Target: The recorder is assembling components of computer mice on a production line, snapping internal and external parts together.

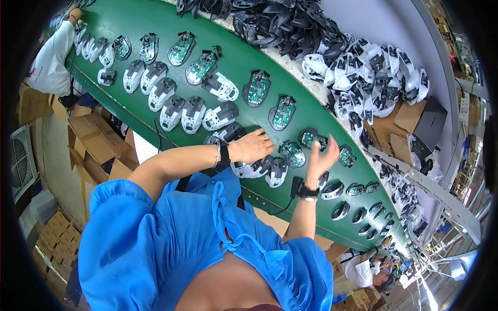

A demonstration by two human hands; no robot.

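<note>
My left hand (252,146) is palm down over the near row of computer mouse shells, its fingers stretched out. Beneath and beside it are grey-and-white mouse shells (228,132), partly covered by the hand. Just right of its fingertips lies a mouse base with a green circuit board (292,154). My right hand (322,158) is raised with thumb and fingers apart, beside another mouse base with a board (307,137). Its thumb overlaps that base; whether they touch I cannot tell. Neither hand shows anything held.
Rows of mouse shells (171,113) and board-fitted bases (257,89) lie along the green bench (207,23). Black shells (290,26) and white shells (353,72) are heaped beyond its far edge. A co-worker's sleeve (54,59) is at far left, another person (360,269) at lower right. Cardboard boxes (101,137) stand left.
</note>
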